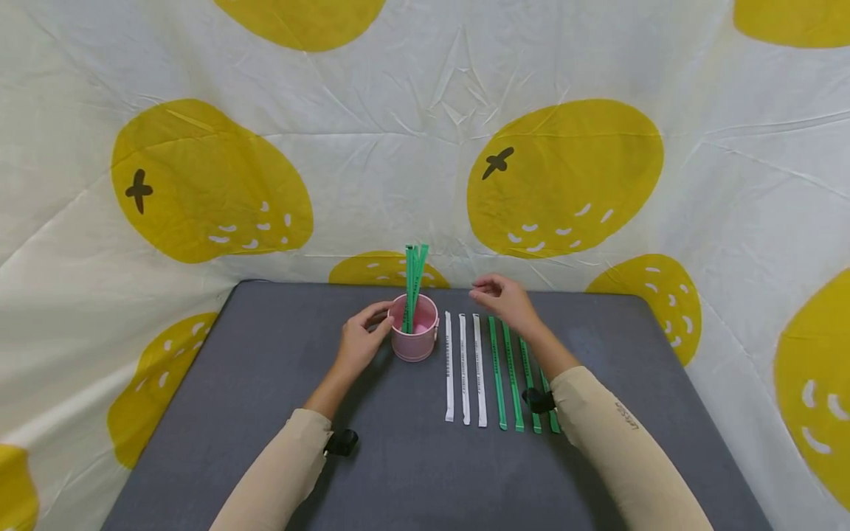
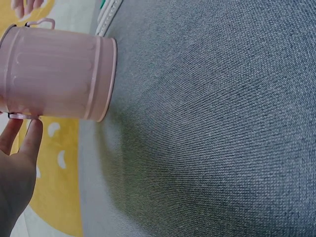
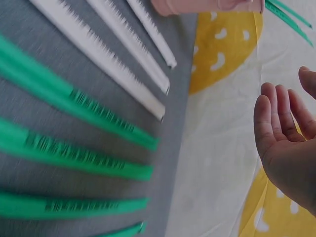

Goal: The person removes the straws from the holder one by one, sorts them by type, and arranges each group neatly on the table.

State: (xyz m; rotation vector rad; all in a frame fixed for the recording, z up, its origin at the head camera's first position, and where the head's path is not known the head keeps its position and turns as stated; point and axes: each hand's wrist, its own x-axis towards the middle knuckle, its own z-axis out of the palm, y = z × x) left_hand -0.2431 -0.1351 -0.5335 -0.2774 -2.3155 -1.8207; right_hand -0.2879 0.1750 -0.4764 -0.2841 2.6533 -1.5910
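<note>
A small pink bucket (image 1: 415, 346) stands upright on the table, with several green paper-wrapped straws (image 1: 413, 284) leaning in it and rising above its rim. My left hand (image 1: 361, 338) holds the bucket at its left side; in the left wrist view the thumb and a finger (image 2: 32, 140) meet at its small side handle. To the right of the bucket, my right hand (image 1: 506, 301) hovers above the far ends of the straws in the row, holding nothing. Its fingers are loosely bent in the right wrist view (image 3: 289, 128).
Three white wrapped straws (image 1: 464, 369) lie side by side right of the bucket, then several green wrapped straws (image 1: 514, 383), partly under my right forearm. The dark grey table (image 1: 279, 369) meets a white cloth (image 1: 398, 177) with yellow fruit prints behind.
</note>
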